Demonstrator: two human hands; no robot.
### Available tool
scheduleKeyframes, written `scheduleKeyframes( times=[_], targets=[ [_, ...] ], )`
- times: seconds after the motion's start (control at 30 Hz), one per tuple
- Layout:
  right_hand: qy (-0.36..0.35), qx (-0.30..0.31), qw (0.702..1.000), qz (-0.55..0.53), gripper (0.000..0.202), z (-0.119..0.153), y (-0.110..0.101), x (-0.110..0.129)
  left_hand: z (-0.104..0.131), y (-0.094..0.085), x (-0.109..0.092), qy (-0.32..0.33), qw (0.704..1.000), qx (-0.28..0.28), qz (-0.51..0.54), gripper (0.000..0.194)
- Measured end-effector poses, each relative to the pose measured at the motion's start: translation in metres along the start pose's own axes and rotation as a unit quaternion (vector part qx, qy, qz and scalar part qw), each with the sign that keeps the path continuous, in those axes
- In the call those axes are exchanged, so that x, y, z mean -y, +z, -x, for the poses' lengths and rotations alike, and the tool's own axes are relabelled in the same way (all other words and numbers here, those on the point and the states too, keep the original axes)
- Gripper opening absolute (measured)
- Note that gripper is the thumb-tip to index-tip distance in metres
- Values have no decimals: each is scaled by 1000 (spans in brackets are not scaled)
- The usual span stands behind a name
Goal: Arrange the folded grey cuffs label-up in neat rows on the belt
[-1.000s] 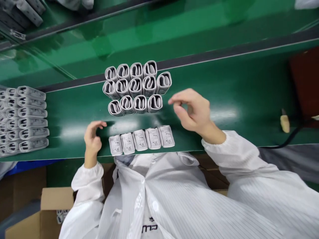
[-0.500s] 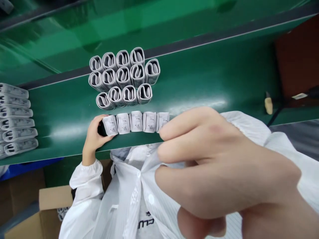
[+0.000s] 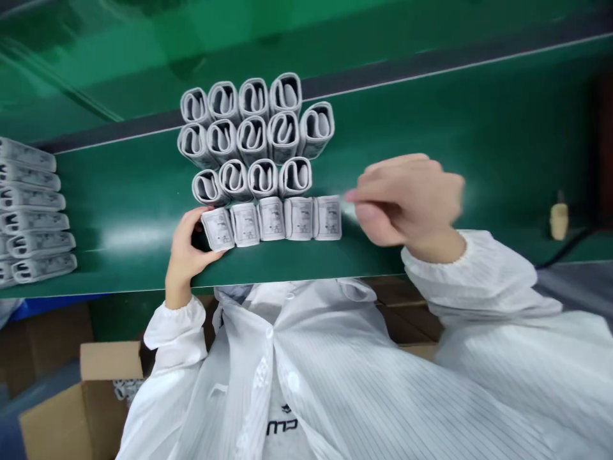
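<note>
On the green bench stands a short row of flat-rolled, pale grey bands with printed drawings. My left hand (image 3: 186,250) is at the row's left end, thumb below and fingers above, closed around the end printed roll (image 3: 218,230). My right hand (image 3: 407,198) is raised just right of the row, apart from the last printed roll (image 3: 328,218). Its fingers are curled in and somewhat blurred; nothing shows in them. Behind the row, more rolled bands (image 3: 253,136) stand in several lines with their coiled ends facing up.
A stack of similar rolls (image 3: 38,239) lies at the left of the green bench (image 3: 129,268). An open cardboard box (image 3: 57,421) with rolls inside stands below the bench at left. A small pale-handled tool (image 3: 559,221) and a dark cable (image 3: 569,248) are at the right.
My right hand has moved away from close before the camera, down to the bench beside the row's right end. My left hand keeps its hold. The view has shifted slightly.
</note>
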State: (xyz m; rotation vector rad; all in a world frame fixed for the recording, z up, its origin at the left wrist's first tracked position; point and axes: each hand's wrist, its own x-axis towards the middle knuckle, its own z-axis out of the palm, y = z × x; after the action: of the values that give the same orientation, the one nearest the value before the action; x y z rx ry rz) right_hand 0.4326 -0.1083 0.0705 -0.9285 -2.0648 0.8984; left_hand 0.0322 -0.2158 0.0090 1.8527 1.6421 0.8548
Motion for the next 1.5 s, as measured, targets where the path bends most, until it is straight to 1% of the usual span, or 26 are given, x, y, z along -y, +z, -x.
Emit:
scheduleKeyframes(
  times=[0.03, 0.07, 0.1, 0.13, 0.2, 0.23, 0.3, 0.37, 0.47, 0.63, 0.77, 0.93, 1.27, 1.5],
  targets=[
    [-50, -26, 998, 28, 47, -6, 5, -25, 0, 0, -1, -5, 1000, 2, -3, 81],
    [-82, -42, 995, 37, 46, -10, 11, -46, 1, 0, -2, -10, 1000, 6, -8, 80],
    [-82, -31, 995, 45, 44, -13, 17, -62, 1, -1, -2, -14, 1000, 10, -13, 80],
    [-76, 0, 996, 50, 42, -14, 21, -74, 2, -1, -3, -16, 1000, 12, -17, 81],
    [-62, 63, 995, 44, 43, -14, 27, -86, 3, -1, -3, -7, 1000, 8, -17, 81],
    [-59, 86, 994, 38, 45, -13, 29, -87, 3, -1, -3, 2, 1000, 3, -14, 80],
    [-60, 96, 993, 28, 52, -11, 30, -85, 4, 0, 0, 27, 1000, -13, -7, 80],
    [-62, 86, 994, 31, 57, -11, 30, -81, 5, 1, 3, 50, 998, -25, 0, 83],
    [-75, 66, 994, 48, 58, -12, 31, -77, 6, 2, 8, 69, 997, -33, 16, 87],
    [-125, 44, 989, 71, 53, -15, 30, -74, 8, 4, 13, 74, 995, -41, 50, 85],
    [-137, 38, 986, 89, 48, -16, 31, -75, 9, 5, 13, 68, 995, -39, 55, 85],
    [-168, 17, 982, 84, 42, -18, 33, -76, 8, 5, 12, 76, 994, -35, 67, 84],
    [-160, 28, 982, 98, 43, -15, 32, -78, 9, 6, 10, 76, 995, -39, 54, 82],
    [-163, 24, 981, 100, 44, -15, 32, -78, 8, 5, 11, 73, 995, -31, 54, 81]
  ],
)
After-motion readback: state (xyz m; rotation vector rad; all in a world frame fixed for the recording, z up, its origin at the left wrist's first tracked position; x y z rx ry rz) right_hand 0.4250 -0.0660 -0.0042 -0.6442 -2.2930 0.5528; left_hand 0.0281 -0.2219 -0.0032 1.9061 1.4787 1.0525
